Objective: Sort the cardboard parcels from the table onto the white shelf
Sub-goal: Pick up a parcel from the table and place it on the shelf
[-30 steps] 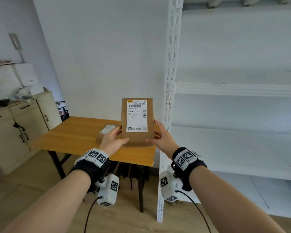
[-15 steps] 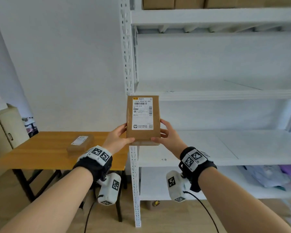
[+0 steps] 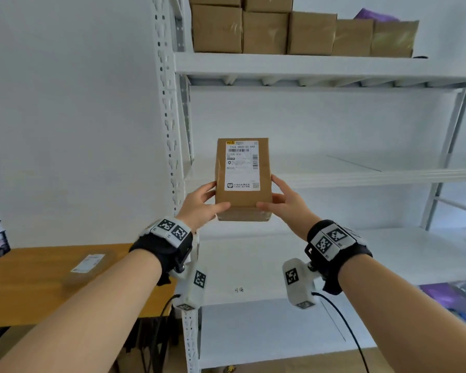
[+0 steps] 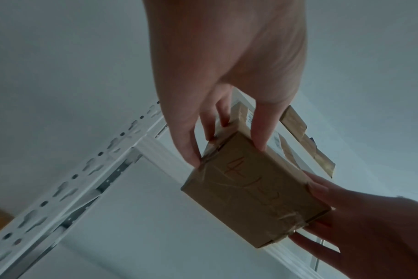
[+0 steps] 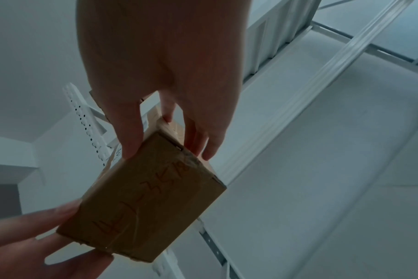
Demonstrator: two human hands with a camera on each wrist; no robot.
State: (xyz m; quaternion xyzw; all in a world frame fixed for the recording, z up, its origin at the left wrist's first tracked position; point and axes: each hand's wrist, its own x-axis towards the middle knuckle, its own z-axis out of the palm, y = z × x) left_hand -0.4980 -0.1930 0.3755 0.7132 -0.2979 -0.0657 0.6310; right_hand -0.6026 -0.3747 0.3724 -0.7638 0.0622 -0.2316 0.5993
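A cardboard parcel (image 3: 242,179) with a white shipping label stands upright in the air in front of the white shelf (image 3: 320,175). My left hand (image 3: 203,200) grips its lower left side, thumb on the front face. My right hand (image 3: 281,201) grips the lower right side the same way. From below, the left wrist view shows the parcel's (image 4: 255,188) taped bottom with red handwriting, and the right wrist view shows the same parcel (image 5: 143,200) pinched between both hands. A second flat parcel (image 3: 88,267) lies on the wooden table (image 3: 24,289) at the lower left.
Several cardboard parcels (image 3: 301,30) stand in a row on the top shelf board, with a purple bag (image 3: 374,16) behind them. The shelf's perforated white upright (image 3: 170,130) rises just left of the held parcel. Purple bags (image 3: 447,297) lie on a low shelf at the right.
The parcel has risen and moved right, from over the table to in front of the shelf's middle boards. My view has turned right and up, bringing the top shelf's parcels into sight.
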